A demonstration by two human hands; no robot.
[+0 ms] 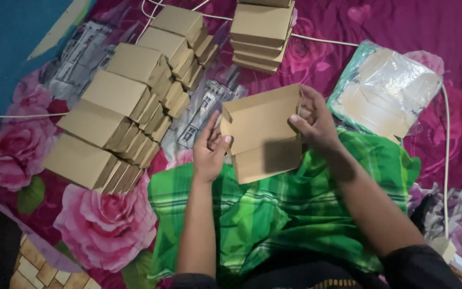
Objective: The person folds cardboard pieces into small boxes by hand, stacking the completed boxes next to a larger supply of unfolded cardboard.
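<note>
Both hands are gripping a brown cardboard box (263,134) above a green plaid cloth (274,208): left hand (209,150) fingers clamping its left edge, right hand (314,120) pinching its right. Folded boxes (118,101) are lying in rows on the pink floral blanket (102,225).

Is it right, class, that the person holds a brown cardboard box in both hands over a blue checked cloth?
Not quite. The head view shows the left hand and right hand holding the cardboard box over a green checked cloth, not a blue one.
</note>
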